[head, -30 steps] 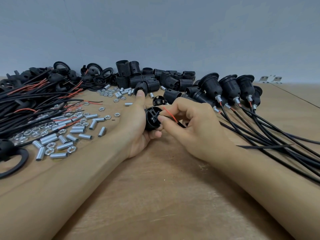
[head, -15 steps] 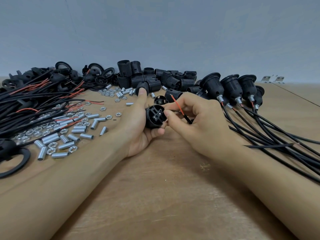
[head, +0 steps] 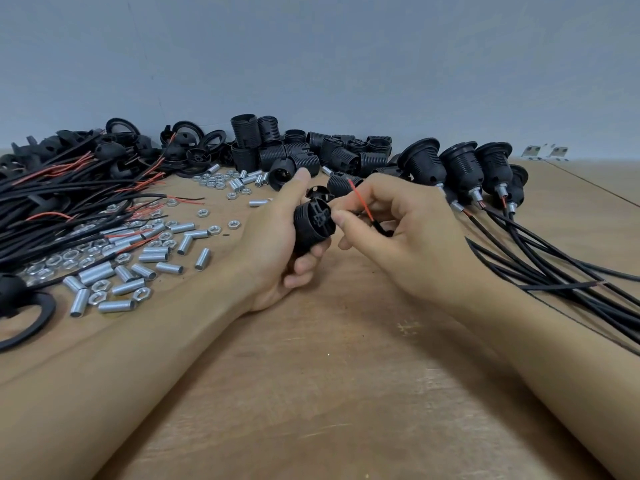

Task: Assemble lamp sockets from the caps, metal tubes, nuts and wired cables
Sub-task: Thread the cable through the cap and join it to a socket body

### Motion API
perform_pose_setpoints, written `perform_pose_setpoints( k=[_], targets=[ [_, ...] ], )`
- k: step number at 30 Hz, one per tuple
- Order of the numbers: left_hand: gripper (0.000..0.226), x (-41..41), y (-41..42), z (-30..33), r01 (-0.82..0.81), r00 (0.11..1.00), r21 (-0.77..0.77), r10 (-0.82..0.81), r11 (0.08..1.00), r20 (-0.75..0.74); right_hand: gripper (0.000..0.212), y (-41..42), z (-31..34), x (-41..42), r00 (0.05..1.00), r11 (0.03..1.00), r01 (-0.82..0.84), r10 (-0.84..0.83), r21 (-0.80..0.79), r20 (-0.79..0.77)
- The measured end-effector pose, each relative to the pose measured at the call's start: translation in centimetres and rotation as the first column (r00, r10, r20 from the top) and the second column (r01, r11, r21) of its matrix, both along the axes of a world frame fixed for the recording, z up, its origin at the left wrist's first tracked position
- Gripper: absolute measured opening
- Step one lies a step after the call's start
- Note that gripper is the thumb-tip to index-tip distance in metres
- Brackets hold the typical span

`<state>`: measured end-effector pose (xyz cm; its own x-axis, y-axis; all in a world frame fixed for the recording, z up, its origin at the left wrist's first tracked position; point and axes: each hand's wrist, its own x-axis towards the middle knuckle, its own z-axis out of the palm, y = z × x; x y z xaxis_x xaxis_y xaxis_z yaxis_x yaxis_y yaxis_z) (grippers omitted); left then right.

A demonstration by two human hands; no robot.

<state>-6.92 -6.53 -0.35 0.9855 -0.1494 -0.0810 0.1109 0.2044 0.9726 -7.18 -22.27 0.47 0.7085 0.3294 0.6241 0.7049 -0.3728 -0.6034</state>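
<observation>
Now, left hand [head: 273, 244]: curled round a black socket [head: 313, 226], thumb up over its top, fingers wrapped beneath; the socket's slotted end faces the right hand.
Right hand [head: 405, 237]: pinches a cable [head: 381, 231] whose red wire [head: 360, 200] sticks up between the fingers; thumb and forefinger tips are at the socket's face.
Socket place: held above the worktop [head: 329, 393], between both hands.
Left of the left hand: loose tubes [head: 138, 268] and nuts [head: 142, 292] scattered on the worktop, beside a heap of cables [head: 52, 209].
Beyond the hands: a pile of socket bodies [head: 311, 150] against the wall.
Right of the right hand: finished sockets [head: 460, 168] in a row, their black leads [head: 561, 271] trailing over the worktop.
</observation>
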Motion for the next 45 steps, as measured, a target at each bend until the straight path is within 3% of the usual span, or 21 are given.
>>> perform_pose_setpoints(
  k=[4,9,14,20,29,36,42,45],
  targets=[
    [0.06,0.02,0.18,-0.05,0.001,1.0,-0.006,-0.001,1.0,0.03,0.004,-0.03,-0.05,-0.02,0.981,0.995,0.064,-0.049,-0.074,0.187],
    [0.059,0.06,0.44,-0.05,0.072,0.997,-0.14,-0.068,0.988,0.03,0.005,0.21,-0.28,-0.03,0.973,0.996,0.051,-0.033,-0.076,0.226],
    [0.048,0.33,0.56,0.04,-0.014,0.99,-0.031,0.018,0.999,0.141,0.005,0.11,-0.06,0.03,0.978,0.995,-0.007,0.027,-0.095,0.207],
    [0.059,0.45,0.58,-0.02,0.012,0.995,-0.004,-0.011,1.0,0.102,0.005,0.17,-0.04,0.05,0.99,0.998,-0.015,0.024,-0.067,0.138],
    [0.05,0.45,0.49,-0.07,-0.004,0.996,0.05,-0.001,0.999,0.086,0.005,0.35,-0.1,-0.01,0.988,0.997,0.023,-0.012,-0.07,0.154],
    [0.039,0.53,0.4,-0.1,-0.013,0.999,-0.006,0.014,1.0,0.036,0.008,0.82,-0.03,-0.16,0.972,0.989,0.084,-0.054,-0.124,0.227],
    [0.045,0.76,0.39,-0.05,0.0,1.0,0.009,0.0,1.0,0.011,0.011,0.21,0.31,0.17,0.992,0.982,0.029,-0.006,-0.184,0.123],
    [0.045,0.81,0.62,0.08,0.008,1.0,-0.032,-0.007,0.999,0.01,0.028,0.26,0.35,0.06,0.996,0.985,-0.008,0.023,-0.173,0.085]
  ],
)
